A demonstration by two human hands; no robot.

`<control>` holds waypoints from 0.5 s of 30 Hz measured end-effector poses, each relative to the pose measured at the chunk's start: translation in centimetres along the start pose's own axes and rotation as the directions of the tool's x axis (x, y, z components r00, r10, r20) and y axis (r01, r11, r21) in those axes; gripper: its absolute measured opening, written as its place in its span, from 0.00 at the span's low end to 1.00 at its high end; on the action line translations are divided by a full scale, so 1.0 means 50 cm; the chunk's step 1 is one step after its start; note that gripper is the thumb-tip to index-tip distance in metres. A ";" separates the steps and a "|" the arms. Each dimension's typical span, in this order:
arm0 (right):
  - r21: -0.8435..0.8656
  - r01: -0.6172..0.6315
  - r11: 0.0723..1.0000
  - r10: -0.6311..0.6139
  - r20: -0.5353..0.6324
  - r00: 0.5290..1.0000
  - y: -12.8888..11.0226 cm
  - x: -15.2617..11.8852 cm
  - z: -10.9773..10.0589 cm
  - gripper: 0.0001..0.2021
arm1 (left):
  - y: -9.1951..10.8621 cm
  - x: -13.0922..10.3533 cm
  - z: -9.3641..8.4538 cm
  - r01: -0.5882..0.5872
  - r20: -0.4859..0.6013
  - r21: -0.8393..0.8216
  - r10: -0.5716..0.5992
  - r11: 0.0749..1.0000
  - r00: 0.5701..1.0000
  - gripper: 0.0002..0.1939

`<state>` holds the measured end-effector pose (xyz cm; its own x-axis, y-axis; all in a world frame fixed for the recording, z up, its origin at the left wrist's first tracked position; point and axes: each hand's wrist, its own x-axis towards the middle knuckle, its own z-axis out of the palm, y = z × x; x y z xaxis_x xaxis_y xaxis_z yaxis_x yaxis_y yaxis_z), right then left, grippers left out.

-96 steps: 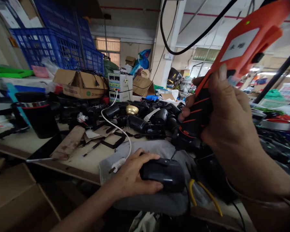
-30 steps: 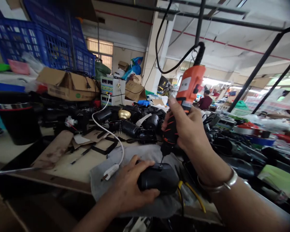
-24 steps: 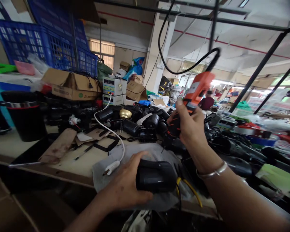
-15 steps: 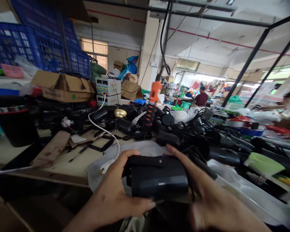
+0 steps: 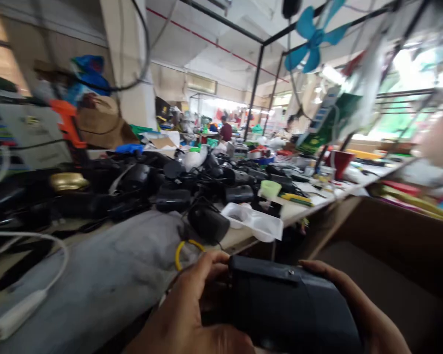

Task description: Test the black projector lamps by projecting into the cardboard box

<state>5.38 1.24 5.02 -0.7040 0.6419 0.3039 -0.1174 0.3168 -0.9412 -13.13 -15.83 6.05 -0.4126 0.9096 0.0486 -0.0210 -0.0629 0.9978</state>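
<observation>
low in my head feed, i see the black casing [image 5: 288, 305], its long axis running left to right: left hand [image 5: 186, 305] partly closed on one end, right hand [image 5: 372, 314] around the other, nearer the carton [image 5: 334, 221].

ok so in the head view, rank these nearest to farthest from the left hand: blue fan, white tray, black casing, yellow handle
1. Black casing: touching the left hand, on its right.
2. Yellow handle: just beyond the hand.
3. White tray: farther forward, to the right.
4. Blue fan: high in the right background.
</observation>
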 end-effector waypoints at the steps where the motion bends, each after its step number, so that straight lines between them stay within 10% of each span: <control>1: -0.037 -0.008 0.999 0.005 -0.071 0.997 0.002 -0.021 -0.017 0.30 | -0.001 0.013 0.026 0.000 0.009 0.011 0.000 1.000 1.000 0.36; 8: -0.364 -0.146 0.920 -0.076 -0.530 0.844 -0.031 -0.158 -0.071 0.33 | -0.025 0.076 0.197 -0.078 0.258 -0.065 0.093 0.995 0.962 0.17; 15: -0.221 -0.192 0.956 0.088 -0.409 0.908 -0.059 -0.300 -0.238 0.38 | -0.014 0.067 0.338 0.055 0.636 -0.174 0.069 0.983 0.769 0.25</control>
<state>24.62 -1.02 4.97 -0.3635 0.8965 0.2532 0.1779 0.3336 -0.9258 0.90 -5.79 6.25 0.2605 0.9559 0.1354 -0.2017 -0.0832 0.9759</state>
